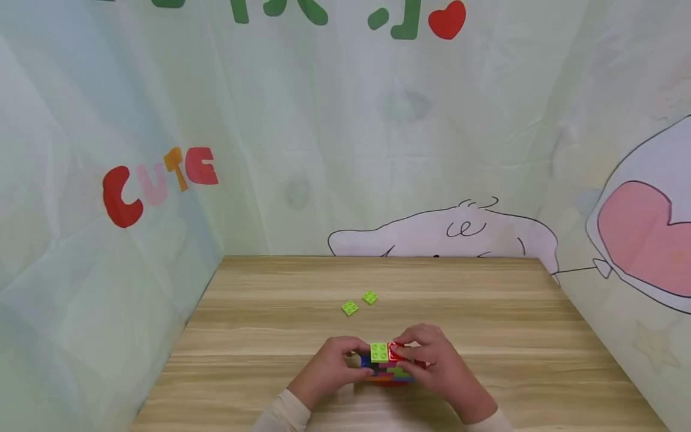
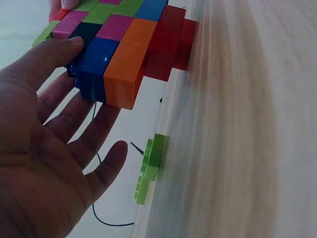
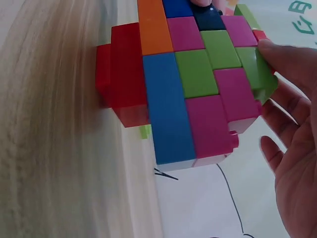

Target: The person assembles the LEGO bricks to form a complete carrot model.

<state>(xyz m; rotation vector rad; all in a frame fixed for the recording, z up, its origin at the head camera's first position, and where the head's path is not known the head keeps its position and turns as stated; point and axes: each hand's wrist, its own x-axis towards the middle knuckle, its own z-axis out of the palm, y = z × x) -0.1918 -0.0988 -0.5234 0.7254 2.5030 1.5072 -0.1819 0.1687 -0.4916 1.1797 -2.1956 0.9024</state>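
A stack of colourful building bricks (image 1: 387, 373) stands upright near the table's front, with red bricks (image 3: 129, 74) as its narrower base. Above these are orange, blue, pink, green and dark bricks. My left hand (image 1: 332, 367) holds its left end, thumb on the dark brick (image 2: 85, 33) and fingers behind. On top sit a lime green brick (image 1: 379, 352) and, beside it, a red brick (image 1: 393, 351). My right hand (image 1: 439, 366) grips the upper right part, with fingertips on the red brick and thumb at the front face. The fingers partly hide that end.
Two loose lime green bricks, one nearer (image 1: 349, 308) and one farther (image 1: 370, 297), lie studs up on the wooden table (image 1: 259, 324) beyond the hands. Printed fabric walls (image 1: 302, 144) border the table at the back and both sides.
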